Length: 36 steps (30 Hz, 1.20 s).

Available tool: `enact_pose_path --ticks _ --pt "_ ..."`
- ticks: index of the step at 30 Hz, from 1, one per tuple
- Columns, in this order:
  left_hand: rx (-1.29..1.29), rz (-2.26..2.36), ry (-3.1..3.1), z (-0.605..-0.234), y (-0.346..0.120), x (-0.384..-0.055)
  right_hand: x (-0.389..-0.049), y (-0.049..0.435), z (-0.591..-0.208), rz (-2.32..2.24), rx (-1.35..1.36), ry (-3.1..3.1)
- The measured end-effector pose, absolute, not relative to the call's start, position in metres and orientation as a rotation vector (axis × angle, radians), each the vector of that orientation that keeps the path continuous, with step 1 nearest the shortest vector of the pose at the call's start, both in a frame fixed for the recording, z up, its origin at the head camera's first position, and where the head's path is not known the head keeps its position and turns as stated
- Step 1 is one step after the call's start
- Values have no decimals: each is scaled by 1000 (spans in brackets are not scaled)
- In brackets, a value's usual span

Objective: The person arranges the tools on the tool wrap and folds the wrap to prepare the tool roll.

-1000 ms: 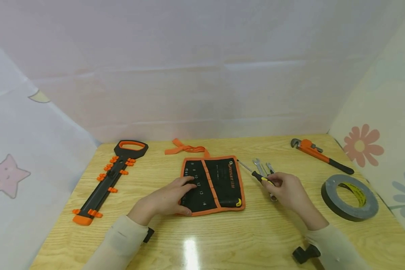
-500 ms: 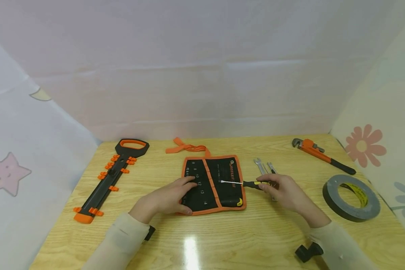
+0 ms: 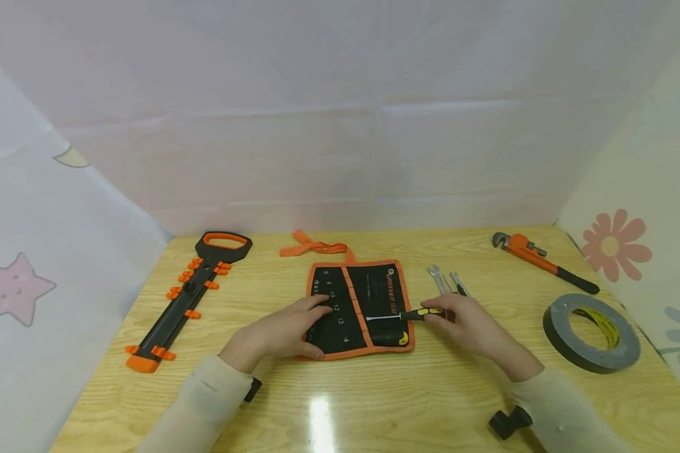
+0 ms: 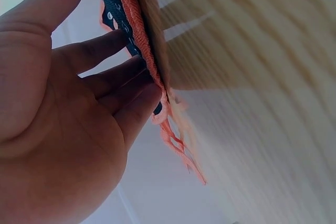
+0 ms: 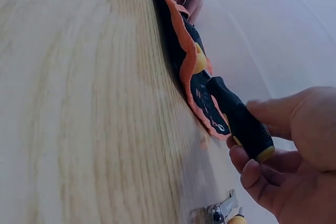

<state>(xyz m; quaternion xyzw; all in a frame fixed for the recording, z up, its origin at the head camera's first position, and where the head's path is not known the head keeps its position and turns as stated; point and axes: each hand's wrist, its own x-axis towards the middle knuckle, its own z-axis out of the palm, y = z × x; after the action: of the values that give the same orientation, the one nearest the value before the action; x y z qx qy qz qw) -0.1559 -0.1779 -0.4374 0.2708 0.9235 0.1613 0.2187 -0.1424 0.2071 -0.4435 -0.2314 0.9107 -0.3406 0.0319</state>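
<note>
A black tool pouch [image 3: 368, 289] with orange edging and printed sizes lies flat on the wooden table. My left hand [image 3: 280, 328] rests on its left side, fingers spread over the fabric; the left wrist view shows those fingers [image 4: 118, 74] along the pouch's edge. My right hand [image 3: 464, 324] pinches a black-and-yellow screwdriver [image 3: 415, 314] by its handle, the shaft pointing left above the pouch's right section. A yellow handle end [image 3: 403, 339] shows at that section's lower corner. Several wrenches [image 3: 436, 275] lie just beyond my right hand, which partly covers them.
On the left lies a black rack [image 3: 172, 311] with orange clips and a handle. An orange pipe wrench [image 3: 527, 251] and a grey tape roll [image 3: 558, 324] are on the right. Fabric walls [image 3: 340, 157] enclose the table's back and sides.
The screwdriver has turned from pointing up-left to level, and its tip has moved left and down over the pouch. My right hand shifted slightly left with it. The left hand stays put.
</note>
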Motion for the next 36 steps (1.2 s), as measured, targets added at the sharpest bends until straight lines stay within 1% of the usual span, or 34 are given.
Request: enact_pose_path --ticks 13,36 --pt "766 443 2555 -436 -177 -156 -149 191 -454 -1024 -769 2779" --pt "777 437 2555 -438 -178 -156 -156 157 -457 -966 -821 2742"
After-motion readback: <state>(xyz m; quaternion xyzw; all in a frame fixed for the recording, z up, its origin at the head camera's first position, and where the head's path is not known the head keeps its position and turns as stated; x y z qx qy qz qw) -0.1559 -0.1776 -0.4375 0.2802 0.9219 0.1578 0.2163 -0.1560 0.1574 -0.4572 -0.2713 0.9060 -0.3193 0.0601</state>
